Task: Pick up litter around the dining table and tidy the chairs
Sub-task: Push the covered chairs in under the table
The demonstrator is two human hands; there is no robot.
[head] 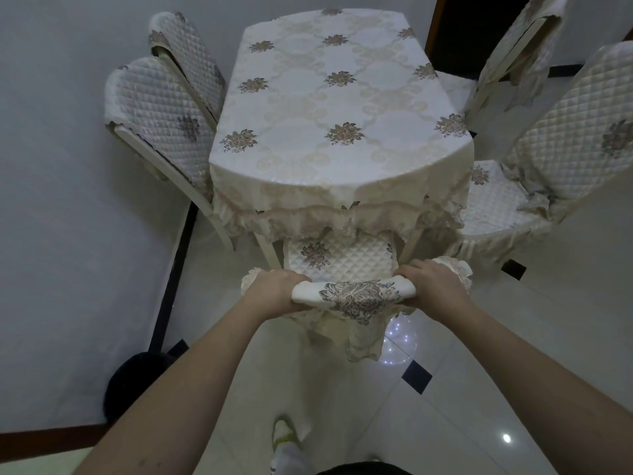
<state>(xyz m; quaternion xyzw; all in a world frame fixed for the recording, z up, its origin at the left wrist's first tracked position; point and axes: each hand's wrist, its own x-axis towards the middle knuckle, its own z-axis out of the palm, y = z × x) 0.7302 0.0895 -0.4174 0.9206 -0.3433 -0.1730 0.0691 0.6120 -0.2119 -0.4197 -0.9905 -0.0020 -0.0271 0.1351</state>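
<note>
Hands [277, 289] gripping chair back [356, 296]

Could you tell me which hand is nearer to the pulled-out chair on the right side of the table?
Right. The right hand grips the near chair's backrest end closest to that pulled-out chair; the left hand grips the opposite end, farther away.

The dining surface [339, 108] is long with rounded ends, draped in a cream floral-patterned cloth with a lace fringe. At its near end a chair with a cream quilted cover [337, 260] stands with its seat partly under the fringe, its back top wrapped in embroidered fabric. Two quilted-back chairs [161, 108] stand tucked close along the left side. On the right, one quilted chair [555, 166] is pulled out and angled away, and another chair [513, 53] stands beyond it.
</note>
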